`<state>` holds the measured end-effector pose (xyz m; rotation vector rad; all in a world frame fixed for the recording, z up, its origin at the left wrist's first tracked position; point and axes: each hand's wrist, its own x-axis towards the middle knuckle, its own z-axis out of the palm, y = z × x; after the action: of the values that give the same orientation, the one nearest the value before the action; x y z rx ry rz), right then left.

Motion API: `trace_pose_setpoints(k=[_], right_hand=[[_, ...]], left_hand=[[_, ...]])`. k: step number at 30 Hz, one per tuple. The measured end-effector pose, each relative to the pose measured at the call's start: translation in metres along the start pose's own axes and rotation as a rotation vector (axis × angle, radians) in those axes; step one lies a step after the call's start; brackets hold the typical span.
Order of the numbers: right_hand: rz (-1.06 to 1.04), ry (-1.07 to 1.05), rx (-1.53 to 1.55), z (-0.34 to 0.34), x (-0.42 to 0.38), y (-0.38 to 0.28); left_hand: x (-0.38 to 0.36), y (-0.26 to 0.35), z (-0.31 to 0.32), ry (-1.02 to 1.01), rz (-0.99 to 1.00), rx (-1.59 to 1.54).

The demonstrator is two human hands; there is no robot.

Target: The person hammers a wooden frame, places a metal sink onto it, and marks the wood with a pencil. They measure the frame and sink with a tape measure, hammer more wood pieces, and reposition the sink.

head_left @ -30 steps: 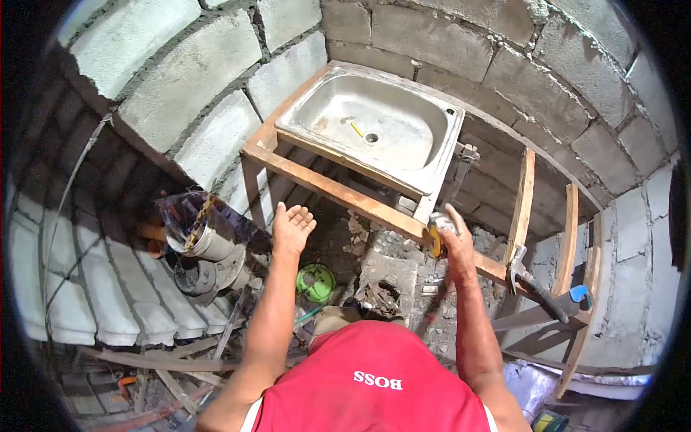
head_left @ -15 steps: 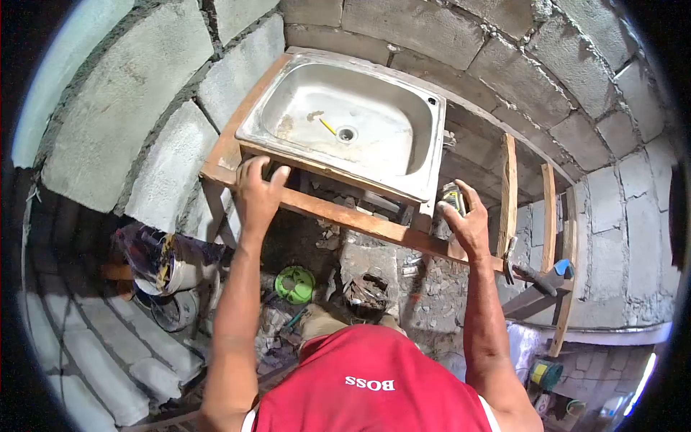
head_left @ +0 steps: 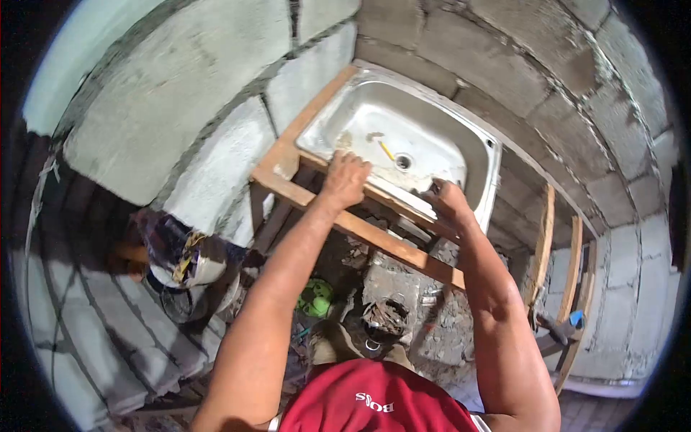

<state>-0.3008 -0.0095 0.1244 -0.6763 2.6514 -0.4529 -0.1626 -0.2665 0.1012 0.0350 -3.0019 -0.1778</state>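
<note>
A stainless steel sink (head_left: 425, 137) rests in a wooden frame (head_left: 403, 248) against the block wall. My left hand (head_left: 347, 180) is at the sink's front rim, left of its middle, with the fingers bent over the edge. Farther right along that rim is my right hand (head_left: 449, 201), closed around a small dark object that the fingers mostly hide; it looks like the yellow-and-black tape measure seen there earlier. Inside the basin, a thin yellow stick (head_left: 386, 150) lies beside the drain hole (head_left: 403, 161).
Upright wooden posts (head_left: 545, 234) stand at the right, and a hammer (head_left: 553, 330) hangs on the frame there. Below the frame are rubble and a broken concrete block (head_left: 392, 281). A bucket (head_left: 205, 263) with bags stands at the lower left, and a green plastic piece (head_left: 314, 297) lies on the floor.
Both hands have moved forward onto the sink's front rim, the right one coming in from the frame's right part. The camera view has shifted, so the sink sits farther right.
</note>
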Motion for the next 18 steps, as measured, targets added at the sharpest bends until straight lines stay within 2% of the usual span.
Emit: trace_pose_setpoints(k=[1,2,4,5,6,8,11,15,16,18], right_hand=[[0.132,0.055,-0.003,-0.004,-0.009,-0.019],[0.048,0.142,0.144,0.0,-0.008,-0.018],[-0.135,-0.036,0.161,-0.002,-0.021,-0.036],[-0.272,-0.02,0.015,0.013,-0.032,-0.043],[-0.424,0.059,-0.13,0.037,-0.02,-0.021],[-0.28,0.146,-0.284,0.046,-0.032,-0.038],[-0.307,0.257,-0.266,0.052,-0.038,-0.036],[-0.376,0.289,-0.225,0.053,-0.034,-0.032],[-0.292,0.23,-0.251,0.055,-0.031,-0.037],[-0.292,0.209,-0.202,0.05,-0.036,-0.041]], left_hand=[[0.002,0.0,-0.002,-0.018,-0.016,0.009],[0.001,0.002,-0.003,-0.038,-0.027,0.016],[-0.001,0.004,0.0,0.039,-0.023,0.009],[-0.001,0.004,-0.003,0.051,-0.017,0.009],[-0.001,0.005,0.0,0.059,-0.005,0.007],[-0.002,0.009,-0.001,0.078,-0.013,0.017],[-0.006,0.012,-0.003,0.077,-0.028,0.019],[0.003,0.01,0.004,0.02,-0.068,0.02],[-0.001,0.007,0.012,0.107,-0.041,0.02],[0.001,0.003,0.019,0.236,0.007,-0.027]])
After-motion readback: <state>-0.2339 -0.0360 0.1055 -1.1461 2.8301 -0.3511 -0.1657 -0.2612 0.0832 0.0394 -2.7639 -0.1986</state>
